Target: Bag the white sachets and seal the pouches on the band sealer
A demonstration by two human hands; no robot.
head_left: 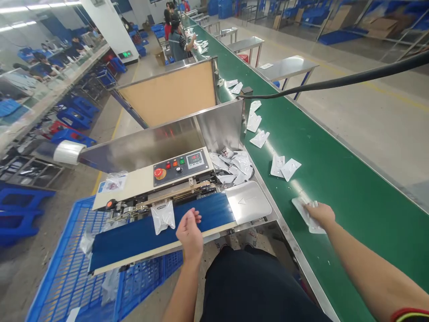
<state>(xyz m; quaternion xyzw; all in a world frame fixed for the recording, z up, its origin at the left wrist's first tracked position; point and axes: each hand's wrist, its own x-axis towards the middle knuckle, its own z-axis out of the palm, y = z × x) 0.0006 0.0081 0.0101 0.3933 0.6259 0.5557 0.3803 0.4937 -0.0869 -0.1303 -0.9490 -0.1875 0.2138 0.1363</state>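
Note:
My left hand [190, 230] hovers over the blue belt [208, 206] of a band sealing machine, its fingers curled in and nothing visible in them. To its left, a white pouch [163, 218] hangs from the sealing band with its lower part on the belt. On the green conveyor [338, 179] to the right, my right hand [321, 215] grips a white pouch [305, 217] by its edge; the fingertips are partly hidden. More white pouches [291, 169] lie further up the conveyor.
Several pouches are heaped [236, 165] beside the machine's metal end plate [250, 203]. The control panel [181, 166] has a red knob. A blue crate [60, 264] stands below. A black cable [335, 82] crosses above the conveyor. Co-workers [177, 42] are at the far end.

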